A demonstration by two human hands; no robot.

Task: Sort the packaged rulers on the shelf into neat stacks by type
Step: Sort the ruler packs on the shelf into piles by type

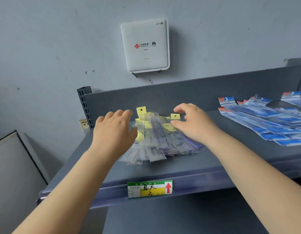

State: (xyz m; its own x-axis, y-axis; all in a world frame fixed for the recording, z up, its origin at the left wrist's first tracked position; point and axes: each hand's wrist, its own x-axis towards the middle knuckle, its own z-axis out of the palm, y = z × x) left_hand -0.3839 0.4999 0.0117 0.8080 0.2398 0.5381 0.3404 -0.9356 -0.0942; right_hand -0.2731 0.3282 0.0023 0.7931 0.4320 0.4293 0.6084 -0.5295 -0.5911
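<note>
A fanned heap of clear-packaged rulers with yellow header cards (156, 137) lies on the dark grey shelf (180, 168). My left hand (114, 130) hovers over the heap's left side, fingers loosely bent and empty. My right hand (192, 122) is at the heap's right top, thumb and fingers apart beside a yellow header card (175, 116); whether it touches the card is unclear. A second spread of rulers in blue packaging (264, 119) covers the shelf's right part.
The shelf's back panel (197, 93) rises behind the rulers. A green and yellow price label (149, 189) is clipped to the front lip. A white router (144, 45) hangs on the wall above. A grey panel (12, 166) stands at the lower left.
</note>
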